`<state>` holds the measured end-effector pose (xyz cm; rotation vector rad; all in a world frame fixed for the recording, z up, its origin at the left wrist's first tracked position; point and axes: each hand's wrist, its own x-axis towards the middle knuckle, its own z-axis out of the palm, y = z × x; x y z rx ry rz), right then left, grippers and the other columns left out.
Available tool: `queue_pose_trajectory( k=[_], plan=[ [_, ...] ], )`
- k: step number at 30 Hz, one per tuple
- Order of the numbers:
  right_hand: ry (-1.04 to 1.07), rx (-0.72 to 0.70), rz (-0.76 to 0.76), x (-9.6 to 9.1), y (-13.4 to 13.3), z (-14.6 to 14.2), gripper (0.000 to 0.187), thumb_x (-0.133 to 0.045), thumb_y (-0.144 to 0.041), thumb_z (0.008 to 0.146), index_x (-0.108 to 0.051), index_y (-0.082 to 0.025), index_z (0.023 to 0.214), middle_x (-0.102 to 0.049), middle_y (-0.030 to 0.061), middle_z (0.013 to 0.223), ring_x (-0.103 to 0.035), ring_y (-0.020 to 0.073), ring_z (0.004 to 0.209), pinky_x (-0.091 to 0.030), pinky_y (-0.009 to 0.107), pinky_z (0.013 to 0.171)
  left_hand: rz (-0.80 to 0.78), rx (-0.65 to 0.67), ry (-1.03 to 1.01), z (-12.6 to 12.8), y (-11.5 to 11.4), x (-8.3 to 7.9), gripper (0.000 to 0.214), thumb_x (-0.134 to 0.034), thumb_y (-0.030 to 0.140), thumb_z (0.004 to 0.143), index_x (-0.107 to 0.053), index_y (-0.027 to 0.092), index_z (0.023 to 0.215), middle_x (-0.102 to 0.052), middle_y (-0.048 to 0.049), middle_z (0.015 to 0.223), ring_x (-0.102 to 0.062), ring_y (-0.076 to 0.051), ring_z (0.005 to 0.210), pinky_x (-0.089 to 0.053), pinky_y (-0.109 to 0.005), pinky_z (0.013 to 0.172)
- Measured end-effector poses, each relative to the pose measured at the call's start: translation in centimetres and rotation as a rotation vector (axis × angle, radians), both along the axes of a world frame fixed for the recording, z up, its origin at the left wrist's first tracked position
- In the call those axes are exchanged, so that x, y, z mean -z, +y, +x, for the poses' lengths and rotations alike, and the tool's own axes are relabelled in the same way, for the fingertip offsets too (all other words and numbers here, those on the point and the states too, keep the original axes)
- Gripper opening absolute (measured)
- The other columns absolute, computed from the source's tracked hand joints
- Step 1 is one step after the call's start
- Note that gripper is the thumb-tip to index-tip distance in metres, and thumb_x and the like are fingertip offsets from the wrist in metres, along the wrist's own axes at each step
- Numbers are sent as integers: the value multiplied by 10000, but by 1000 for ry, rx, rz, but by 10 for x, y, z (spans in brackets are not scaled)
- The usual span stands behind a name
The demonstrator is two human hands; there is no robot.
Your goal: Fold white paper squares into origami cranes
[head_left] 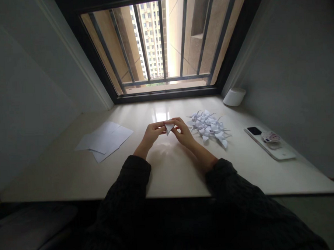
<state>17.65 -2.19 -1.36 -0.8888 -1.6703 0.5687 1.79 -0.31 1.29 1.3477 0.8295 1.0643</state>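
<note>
The left hand (154, 133) and the right hand (183, 131) are both mostly closed, with the fingers bent, and together they have hold of a small folded white paper triangle (169, 128). They pinch it from its two sides, above the middle of the pale cream table (58, 177), and its sharp point looks down. Just beside the right hand lies a heap of white folded paper cranes (208, 125), overlapping each other. Well apart from the left hand lie several flat white paper sheets (102, 140), loosely stacked. Further to the right is a white smartphone (270, 142) with a black camera part and a round sticker. A white round cylinder (234, 97) stands in the far corner of the table, below a window with dark metal bars (152, 48). Dark knitted sleeves (136, 174) cover the person's arms.
</note>
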Motion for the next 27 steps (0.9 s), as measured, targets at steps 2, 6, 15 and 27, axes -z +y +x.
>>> queue_pose_trajectory(
  k=[2,6,15,27],
  plan=[
    [-27,-6,18,0,0,0,324,-491,-206,868,-618,-321,1143,-542,56,1078,-545,187,963,-502,290,693,6,5,-2,0,0,-1,356,-725,312,645,-734,145,959,-718,-83,886,-647,-206,815,-491,-413,836],
    [-25,-39,21,2,1,-1,325,-483,-234,884,-605,-330,1169,-555,54,1100,-547,185,977,-501,287,702,7,-15,-15,-1,1,0,378,-733,323,636,-731,153,973,-717,-82,921,-644,-206,833,-491,-400,836],
    [277,-28,-158,6,8,2,298,-717,-400,703,-712,-282,977,-622,32,975,-589,144,774,-501,284,653,-39,-61,-33,-2,4,1,424,-754,353,630,-722,166,1010,-714,-93,957,-651,-209,820,-498,-392,804],
    [339,-37,-303,8,11,5,283,-756,-410,651,-751,-261,891,-728,22,857,-649,193,787,-515,347,743,-18,-49,-20,-3,8,8,471,-757,374,631,-705,163,1049,-715,-83,963,-639,-193,828,-494,-370,812]
  ],
)
